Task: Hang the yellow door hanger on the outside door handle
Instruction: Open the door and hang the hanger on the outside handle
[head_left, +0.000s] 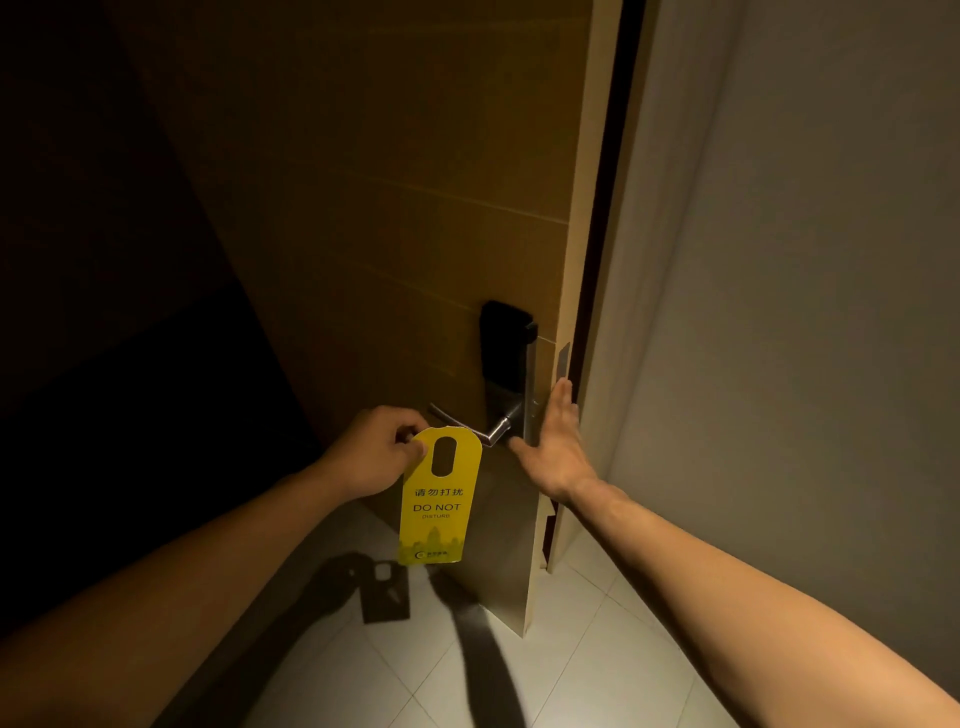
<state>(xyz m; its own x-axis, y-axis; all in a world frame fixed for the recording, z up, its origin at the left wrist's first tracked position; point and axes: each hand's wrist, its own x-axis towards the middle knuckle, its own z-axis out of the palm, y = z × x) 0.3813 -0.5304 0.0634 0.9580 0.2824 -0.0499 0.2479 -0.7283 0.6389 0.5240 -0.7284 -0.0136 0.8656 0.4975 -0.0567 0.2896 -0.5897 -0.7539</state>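
A yellow door hanger (435, 499) printed "DO NOT DISTURB" hangs upright from my left hand (375, 451), which pinches its top left corner beside the oval hole. Its top edge sits just in front of the metal lever handle (467, 425), whose free end points left toward my left hand; whether card and lever touch I cannot tell. The handle comes out of a black lock plate (503, 347) on the wooden door (395, 208). My right hand (555, 441) is flat with fingers spread, its fingertips against the door's edge right of the handle.
The door stands ajar, its edge (582, 260) close to a pale wall (779, 312) on the right. Pale floor tiles (571, 649) lie below, crossed by dark shadows of my arms and the hanger. The left side is dark.
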